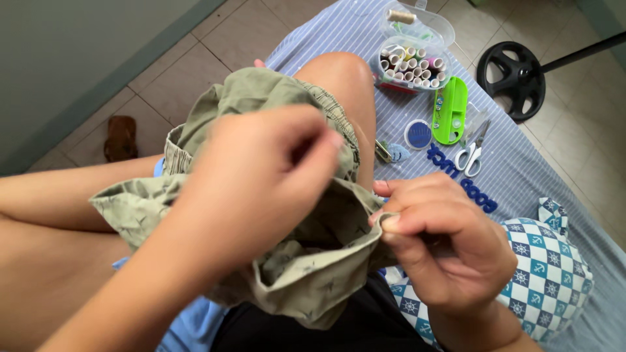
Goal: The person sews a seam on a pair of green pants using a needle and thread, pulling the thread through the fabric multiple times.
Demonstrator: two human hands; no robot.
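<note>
Olive-green garment [306,274] w/ small dark print lies bunched over the person's lap and raised knee. Left hand [261,176] sits on top of the cloth, fingers [326,146] curled and pinched together near the fabric's upper edge; can't tell if sth thin is held between them. Right hand [443,241] grips a folded edge of the garment, thumb and fingers [391,225] closed on the hem, approx. at centre of view.

Behind the knee, on the blue striped bedsheet [521,169]: clear plastic box of thread spools [411,62], lid open; green case [450,111] beside it; round blue tin [418,133]; small white-handled scissors [471,155]. Checked blue-white pillow [548,274] lies just right of the right hand. Tiled floor [195,58] beyond the bed.
</note>
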